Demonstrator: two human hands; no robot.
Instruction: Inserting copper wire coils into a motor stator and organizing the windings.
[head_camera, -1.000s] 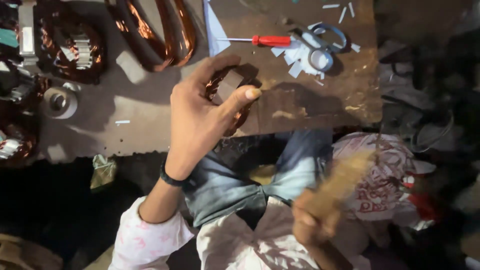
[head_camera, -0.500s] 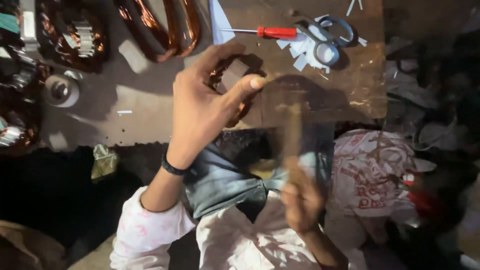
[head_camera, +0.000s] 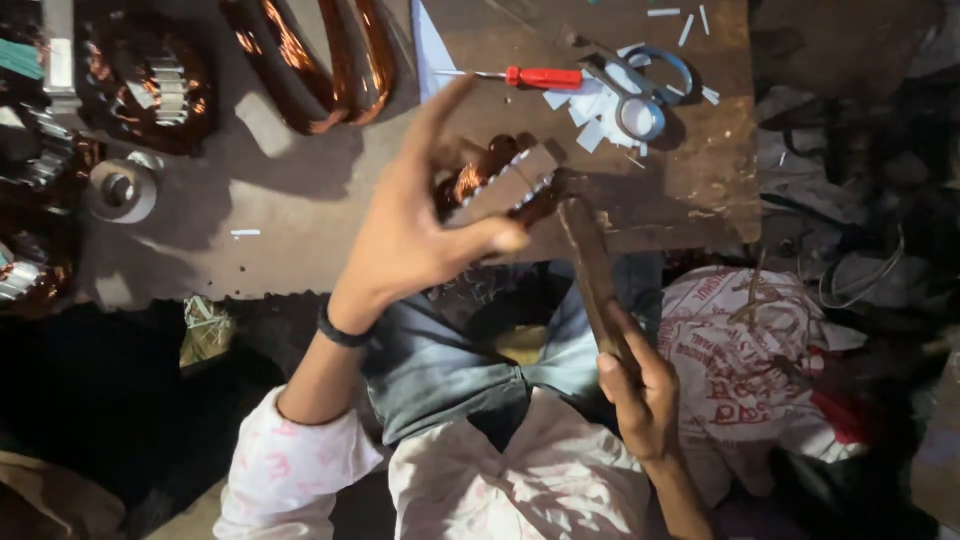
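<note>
My left hand (head_camera: 415, 235) is raised over the wooden board (head_camera: 300, 240), thumb pressing a small motor stator with copper windings (head_camera: 500, 185) at the board's near edge, the other fingers lifted and spread. My right hand (head_camera: 640, 390) grips the handle of a wooden mallet (head_camera: 590, 265). The mallet's head touches the stator's right side. A dark band circles my left wrist.
A red-handled screwdriver (head_camera: 530, 77), scissors (head_camera: 640, 90) and white paper scraps lie at the board's far right. Copper wire coils (head_camera: 310, 60) lie at the far middle, wound stators (head_camera: 150, 85) and a tape roll (head_camera: 120, 190) at the left. A printed sack (head_camera: 760, 360) sits on the right.
The mallet swung from low at my right up and onto the stator. My left fingers have lifted and spread, uncovering the stator.
</note>
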